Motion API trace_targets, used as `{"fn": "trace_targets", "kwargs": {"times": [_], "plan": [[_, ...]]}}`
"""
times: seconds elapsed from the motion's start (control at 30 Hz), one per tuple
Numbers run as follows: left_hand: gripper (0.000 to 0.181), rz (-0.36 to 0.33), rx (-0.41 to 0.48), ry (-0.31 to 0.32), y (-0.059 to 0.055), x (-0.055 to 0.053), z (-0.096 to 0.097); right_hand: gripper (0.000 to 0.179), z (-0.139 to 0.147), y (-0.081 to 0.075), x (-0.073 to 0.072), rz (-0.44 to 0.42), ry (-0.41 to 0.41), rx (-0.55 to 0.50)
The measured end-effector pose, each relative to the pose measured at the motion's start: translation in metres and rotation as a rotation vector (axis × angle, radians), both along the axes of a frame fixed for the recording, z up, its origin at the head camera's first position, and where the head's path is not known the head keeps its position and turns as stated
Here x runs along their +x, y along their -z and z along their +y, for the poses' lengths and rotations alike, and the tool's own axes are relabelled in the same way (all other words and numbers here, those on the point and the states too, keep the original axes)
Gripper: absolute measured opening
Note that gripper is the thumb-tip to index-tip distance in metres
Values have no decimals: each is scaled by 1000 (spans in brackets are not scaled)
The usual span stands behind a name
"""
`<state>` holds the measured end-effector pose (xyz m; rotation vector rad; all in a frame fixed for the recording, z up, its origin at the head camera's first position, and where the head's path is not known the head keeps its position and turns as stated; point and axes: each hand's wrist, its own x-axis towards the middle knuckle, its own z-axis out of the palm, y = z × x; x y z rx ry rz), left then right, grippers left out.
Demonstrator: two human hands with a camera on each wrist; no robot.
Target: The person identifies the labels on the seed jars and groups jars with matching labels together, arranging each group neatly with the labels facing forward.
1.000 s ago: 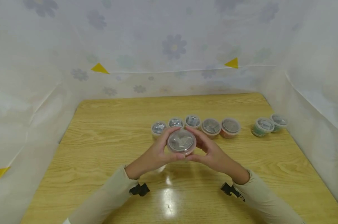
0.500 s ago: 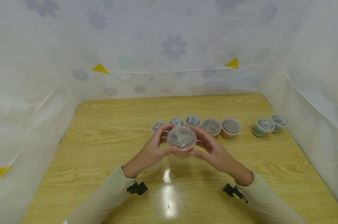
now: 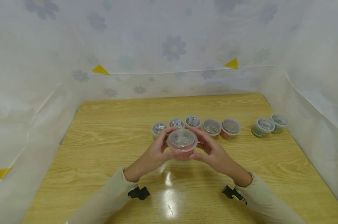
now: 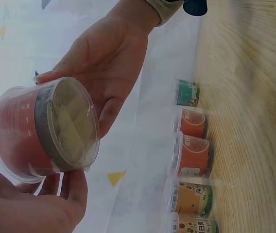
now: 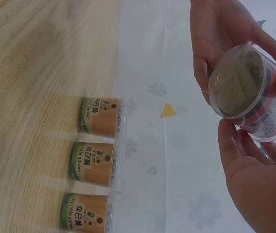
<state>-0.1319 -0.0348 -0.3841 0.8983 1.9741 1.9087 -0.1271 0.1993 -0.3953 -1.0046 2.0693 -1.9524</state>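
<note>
Between both hands, a clear plastic cup with a lid and a red label (image 3: pixel 183 144) is held above the table. My left hand (image 3: pixel 157 152) grips its left side, thumb at the front and fingers behind. From the right, my right hand (image 3: pixel 212 152) holds it the same way. In the left wrist view the cup (image 4: pixel 45 128) lies across the fingers of both hands, its underside showing something pale brown inside. The right wrist view shows the same cup (image 5: pixel 247 87) with a barcode on its label.
Behind the hands, three orange-labelled cups (image 5: pixel 92 162) stand in a row beside two red-labelled cups (image 3: pixel 230 128). Two green-labelled cups (image 3: pixel 263 127) are at the table's right edge. White flowered sheets (image 3: pixel 173 46) enclose the wooden table (image 3: pixel 102 137).
The cup in my hands has tilted so that more of its red side faces the head camera. Both hands have shifted only slightly; the cups on the table stay put.
</note>
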Motion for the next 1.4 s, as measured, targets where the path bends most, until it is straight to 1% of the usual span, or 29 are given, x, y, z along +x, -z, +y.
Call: {"fn": "trace_targets", "kwargs": {"times": [0.03, 0.17, 0.27, 0.33, 0.43, 0.53, 0.63, 0.7, 0.8, 0.87, 0.93, 1.03, 1.13, 1.27, 1.4], "plan": [[72, -3, -9, 6, 0, 1, 1, 74, -1, -1, 1, -5, -4, 3], [77, -17, -38, 18, -17, 9, 3, 76, -4, -2, 3, -26, -8, 30], [77, -49, -46, 30, -29, 13, 4, 77, -4, -1, 4, -31, -5, 52], [76, -65, -60, 28, -30, 13, 4, 78, -5, -1, 5, -33, 0, 61], [74, -60, -93, 7, -31, 12, 3, 79, -5, -2, 4, -28, 11, 69], [70, -57, -116, -26, -30, 11, 3, 78, -3, -2, 3, -34, 18, 70], [67, -67, -103, -51, -27, 9, 2, 75, -1, -1, 2, -44, 23, 58], [64, -78, -75, -61, -21, 5, 1, 73, 1, 0, 1, -46, 28, 42], [60, -93, -35, -61, -9, 1, 0, 71, 2, 0, 0, -50, 41, 19], [58, -92, -12, -57, -3, -2, 0, 70, 2, 0, 0, -52, 49, 4], [55, -87, 10, -48, 2, -3, -1, 70, 2, 0, -1, -62, 56, -13], [54, -68, 37, -39, 4, -2, 0, 70, 2, 0, -1, -76, 61, -31], [56, -67, 42, -33, 3, -1, 2, 71, 1, 0, -1, -80, 55, -15], [64, -71, 18, -20, 2, 1, 5, 75, -2, 0, 0, -70, 28, 37], [74, -69, 8, -10, 4, 1, 7, 77, -4, -1, 2, -68, 2, 38]]}}
